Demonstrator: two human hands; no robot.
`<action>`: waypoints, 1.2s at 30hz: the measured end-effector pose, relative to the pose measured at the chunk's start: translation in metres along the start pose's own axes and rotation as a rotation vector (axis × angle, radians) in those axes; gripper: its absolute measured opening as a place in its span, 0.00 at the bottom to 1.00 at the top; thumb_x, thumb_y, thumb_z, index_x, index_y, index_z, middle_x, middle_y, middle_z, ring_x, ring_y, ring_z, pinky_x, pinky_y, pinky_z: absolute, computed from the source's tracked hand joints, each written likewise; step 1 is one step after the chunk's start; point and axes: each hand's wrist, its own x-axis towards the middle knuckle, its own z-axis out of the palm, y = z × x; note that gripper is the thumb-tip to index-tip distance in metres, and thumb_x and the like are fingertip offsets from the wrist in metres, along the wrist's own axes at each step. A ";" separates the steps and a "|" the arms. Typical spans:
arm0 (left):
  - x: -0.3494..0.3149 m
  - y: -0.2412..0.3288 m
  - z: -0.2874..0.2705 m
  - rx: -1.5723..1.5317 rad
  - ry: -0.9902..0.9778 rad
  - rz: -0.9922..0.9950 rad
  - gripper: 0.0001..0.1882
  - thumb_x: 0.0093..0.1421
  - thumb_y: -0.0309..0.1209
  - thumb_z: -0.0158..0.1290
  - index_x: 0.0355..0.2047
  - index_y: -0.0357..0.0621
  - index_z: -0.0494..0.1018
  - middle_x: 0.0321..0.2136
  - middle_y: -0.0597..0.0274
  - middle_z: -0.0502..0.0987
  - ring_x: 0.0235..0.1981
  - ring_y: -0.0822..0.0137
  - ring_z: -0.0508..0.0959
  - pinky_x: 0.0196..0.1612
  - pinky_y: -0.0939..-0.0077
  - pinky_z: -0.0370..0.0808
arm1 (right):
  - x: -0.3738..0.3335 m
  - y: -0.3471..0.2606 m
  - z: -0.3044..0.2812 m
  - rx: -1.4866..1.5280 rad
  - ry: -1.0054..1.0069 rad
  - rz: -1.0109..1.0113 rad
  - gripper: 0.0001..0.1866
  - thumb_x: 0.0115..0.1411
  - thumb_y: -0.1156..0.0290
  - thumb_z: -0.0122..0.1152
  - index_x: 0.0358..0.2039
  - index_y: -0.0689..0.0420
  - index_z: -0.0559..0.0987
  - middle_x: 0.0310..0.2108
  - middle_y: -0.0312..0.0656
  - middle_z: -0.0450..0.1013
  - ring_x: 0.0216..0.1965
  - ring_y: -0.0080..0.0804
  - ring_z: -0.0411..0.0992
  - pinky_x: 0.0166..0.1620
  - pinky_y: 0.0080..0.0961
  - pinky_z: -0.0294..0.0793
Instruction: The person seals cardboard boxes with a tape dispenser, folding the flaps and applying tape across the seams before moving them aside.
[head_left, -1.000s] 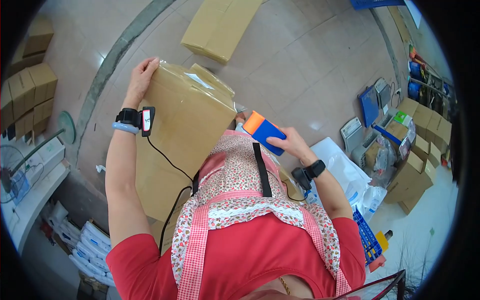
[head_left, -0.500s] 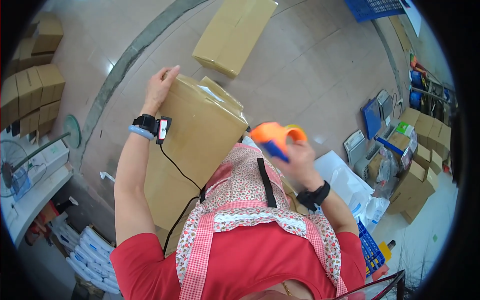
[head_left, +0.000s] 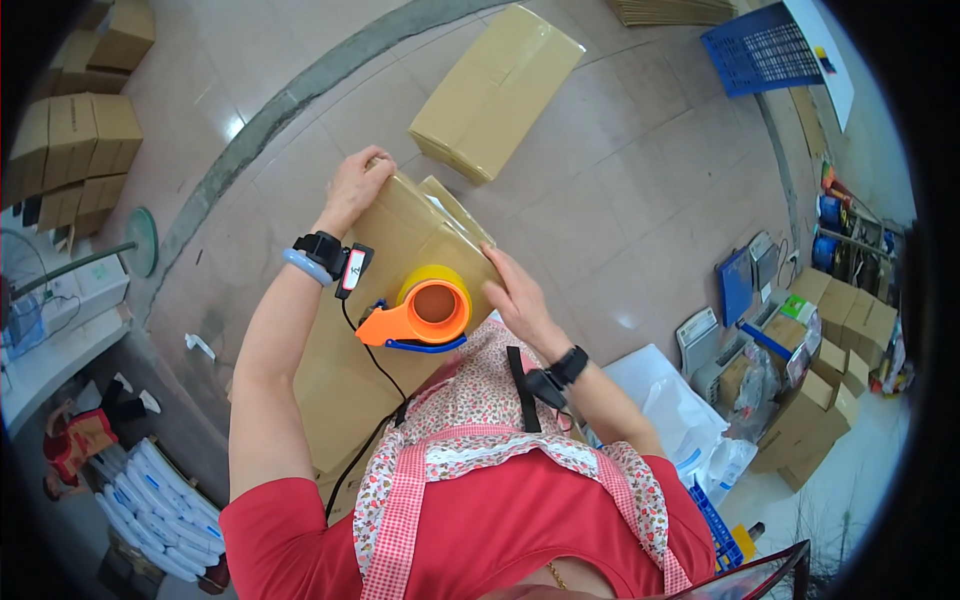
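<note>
A large brown cardboard box (head_left: 338, 390) stands in front of me, its far end sealed with shiny clear tape. My left hand (head_left: 357, 187) has its fingers curled over the box's far left corner. At the far right edge, my right hand (head_left: 517, 302) touches the cardboard with fairly straight fingers, holding no tool. On the top of the box lies an orange tape dispenser (head_left: 385, 326) with a blue base and a yellow tape roll, untouched by either hand. A white slip (head_left: 437, 204) shows at the taped end.
Another taped carton (head_left: 497, 92) sits on the floor beyond. Stacked cartons (head_left: 72, 142) and a fan stand (head_left: 142, 243) are at left. A blue crate (head_left: 758, 52), scales (head_left: 698, 338) and white plastic bags (head_left: 668, 400) lie to the right. Someone in red (head_left: 85, 435) is at lower left.
My right hand has let go of the tape dispenser, which now rests on the box, and has moved to the box's far right edge. My left hand stays on its corner.
</note>
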 end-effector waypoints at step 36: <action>-0.225 -0.079 -0.023 -0.183 -0.010 0.383 0.13 0.52 0.21 0.47 0.38 0.38 0.76 0.34 0.54 0.79 0.38 0.61 0.77 0.44 0.68 0.72 | -0.014 -0.102 0.051 -0.737 -0.403 -0.457 0.17 0.46 0.61 0.64 0.33 0.58 0.76 0.32 0.47 0.75 0.39 0.43 0.73 0.53 0.39 0.66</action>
